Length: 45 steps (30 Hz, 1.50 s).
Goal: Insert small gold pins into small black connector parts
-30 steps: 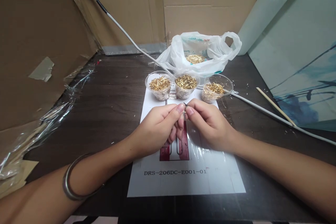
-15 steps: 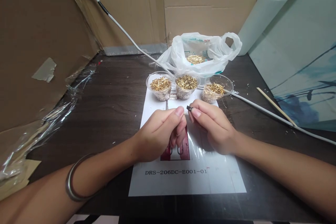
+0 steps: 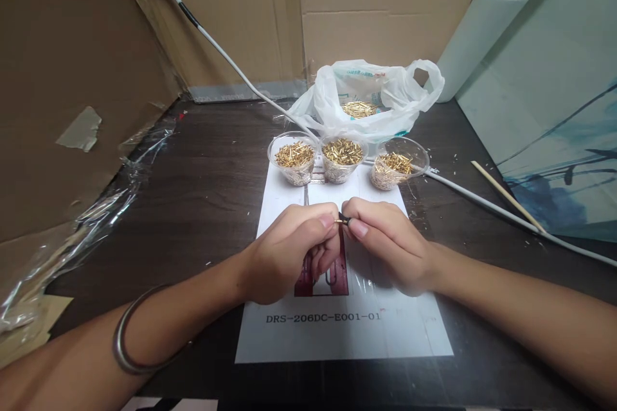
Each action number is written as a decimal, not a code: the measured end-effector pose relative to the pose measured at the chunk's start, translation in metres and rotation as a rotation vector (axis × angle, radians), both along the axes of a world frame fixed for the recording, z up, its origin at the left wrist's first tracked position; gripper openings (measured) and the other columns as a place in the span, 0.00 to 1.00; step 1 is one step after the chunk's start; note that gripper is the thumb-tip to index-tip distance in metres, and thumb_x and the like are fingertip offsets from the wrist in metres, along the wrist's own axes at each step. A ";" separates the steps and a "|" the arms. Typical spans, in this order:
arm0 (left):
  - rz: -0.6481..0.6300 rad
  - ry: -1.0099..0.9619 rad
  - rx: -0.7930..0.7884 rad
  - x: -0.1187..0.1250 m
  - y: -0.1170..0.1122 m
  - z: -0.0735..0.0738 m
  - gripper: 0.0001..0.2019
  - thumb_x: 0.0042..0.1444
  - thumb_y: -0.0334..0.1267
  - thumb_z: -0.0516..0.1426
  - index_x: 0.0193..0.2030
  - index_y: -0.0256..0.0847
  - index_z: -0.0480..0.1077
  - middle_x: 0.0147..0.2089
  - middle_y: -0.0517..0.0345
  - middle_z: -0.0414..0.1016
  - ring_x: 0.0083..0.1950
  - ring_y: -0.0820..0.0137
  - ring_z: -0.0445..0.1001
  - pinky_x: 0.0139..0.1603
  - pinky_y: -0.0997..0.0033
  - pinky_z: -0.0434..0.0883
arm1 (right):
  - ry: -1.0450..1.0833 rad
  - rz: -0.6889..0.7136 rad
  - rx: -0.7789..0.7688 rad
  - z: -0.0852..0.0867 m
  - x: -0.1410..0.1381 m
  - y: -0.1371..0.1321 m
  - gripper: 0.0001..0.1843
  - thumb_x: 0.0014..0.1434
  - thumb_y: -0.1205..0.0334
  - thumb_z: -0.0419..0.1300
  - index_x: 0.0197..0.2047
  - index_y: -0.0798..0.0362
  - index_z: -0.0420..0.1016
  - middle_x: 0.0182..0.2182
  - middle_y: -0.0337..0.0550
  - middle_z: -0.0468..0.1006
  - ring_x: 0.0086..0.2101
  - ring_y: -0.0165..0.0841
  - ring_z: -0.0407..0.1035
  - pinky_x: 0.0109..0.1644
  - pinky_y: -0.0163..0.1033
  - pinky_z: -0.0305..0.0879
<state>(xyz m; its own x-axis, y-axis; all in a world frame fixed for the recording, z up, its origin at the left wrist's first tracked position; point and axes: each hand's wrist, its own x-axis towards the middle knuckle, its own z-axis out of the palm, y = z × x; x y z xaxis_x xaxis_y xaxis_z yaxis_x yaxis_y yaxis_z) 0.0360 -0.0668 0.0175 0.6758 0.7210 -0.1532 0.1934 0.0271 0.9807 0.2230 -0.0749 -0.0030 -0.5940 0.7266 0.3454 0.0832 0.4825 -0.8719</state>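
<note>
Both hands are low over the middle of the dark wooden table (image 3: 212, 192), knuckles almost meeting. The left hand (image 3: 284, 250) is curled tight, thumb and forefinger pressed together on a thin gold metal pin (image 3: 340, 221), whose tip pokes out to the right. The right hand (image 3: 385, 244) mirrors it, thumb and forefinger pinching a tiny black part (image 3: 344, 217). Pin and black part touch right in the gap between the two sets of fingertips; whether the pin is seated inside the part is too small to tell. The remaining fingers of both hands are folded under.

All of this hovers just above a white printed paper sheet (image 3: 337, 337), directly over its dark red diagram (image 3: 332, 281), with a line of black lettering nearer the person. A silver metal bangle (image 3: 126, 334) sits on the left forearm.

Just beyond the fingertips, along the sheet's far edge, stand three clear plastic cups heaped with gold pins: left cup (image 3: 294, 159), middle cup (image 3: 342, 157), right cup (image 3: 398, 164). Behind them sits a white plastic bag (image 3: 385, 93) with more gold pins inside. A grey cable (image 3: 226, 63) runs diagonally across the table behind the cups, and a thin wooden stick (image 3: 506, 196) lies off to the right.
</note>
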 end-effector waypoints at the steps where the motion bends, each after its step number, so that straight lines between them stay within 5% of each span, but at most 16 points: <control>1: 0.009 0.006 0.005 0.000 0.000 0.000 0.20 0.65 0.39 0.43 0.21 0.40 0.60 0.19 0.60 0.65 0.24 0.73 0.63 0.28 0.71 0.63 | -0.002 0.009 0.008 0.000 0.000 0.000 0.14 0.69 0.64 0.43 0.30 0.53 0.58 0.25 0.38 0.66 0.25 0.28 0.58 0.31 0.37 0.55; 9: 0.011 -0.057 -0.066 0.001 0.003 -0.003 0.17 0.64 0.40 0.46 0.23 0.39 0.59 0.20 0.64 0.63 0.21 0.76 0.61 0.23 0.75 0.62 | -0.030 -0.057 0.072 0.000 -0.001 0.001 0.15 0.67 0.64 0.45 0.27 0.51 0.52 0.21 0.33 0.57 0.22 0.27 0.52 0.28 0.36 0.51; 17: 0.036 0.014 -0.149 0.000 0.005 0.005 0.15 0.61 0.41 0.47 0.25 0.39 0.63 0.20 0.62 0.64 0.22 0.74 0.62 0.24 0.74 0.62 | 0.018 -0.084 -0.071 -0.003 0.001 0.002 0.17 0.69 0.61 0.45 0.27 0.51 0.52 0.21 0.33 0.55 0.23 0.27 0.50 0.27 0.36 0.49; 30: -0.001 -0.145 -0.128 0.007 0.012 -0.004 0.15 0.60 0.39 0.49 0.23 0.39 0.59 0.19 0.62 0.63 0.21 0.75 0.62 0.22 0.74 0.62 | 0.148 -0.030 -0.261 -0.006 0.002 0.004 0.17 0.68 0.60 0.49 0.26 0.52 0.56 0.21 0.33 0.55 0.23 0.27 0.50 0.28 0.37 0.48; 37: 0.003 -0.143 -0.284 0.004 0.020 -0.011 0.15 0.59 0.43 0.51 0.23 0.39 0.60 0.16 0.66 0.52 0.16 0.78 0.53 0.16 0.76 0.52 | 0.206 -0.036 -0.314 -0.007 0.000 0.007 0.18 0.66 0.61 0.50 0.24 0.52 0.55 0.20 0.34 0.55 0.23 0.28 0.49 0.28 0.38 0.47; 45: -0.044 -0.118 -0.189 0.000 0.023 -0.008 0.15 0.60 0.40 0.51 0.23 0.37 0.63 0.17 0.66 0.50 0.20 0.78 0.47 0.20 0.74 0.44 | 0.183 -0.012 -0.353 -0.004 0.001 0.007 0.17 0.66 0.63 0.50 0.24 0.52 0.54 0.21 0.33 0.53 0.23 0.27 0.48 0.28 0.37 0.47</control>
<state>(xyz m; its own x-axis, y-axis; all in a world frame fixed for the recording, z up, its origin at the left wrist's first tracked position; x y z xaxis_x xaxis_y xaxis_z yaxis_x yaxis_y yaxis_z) 0.0360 -0.0439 0.0094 0.7276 0.6561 -0.2006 0.0823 0.2068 0.9749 0.2236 -0.0675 -0.0072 -0.5367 0.8260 0.1720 -0.0849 0.1500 -0.9850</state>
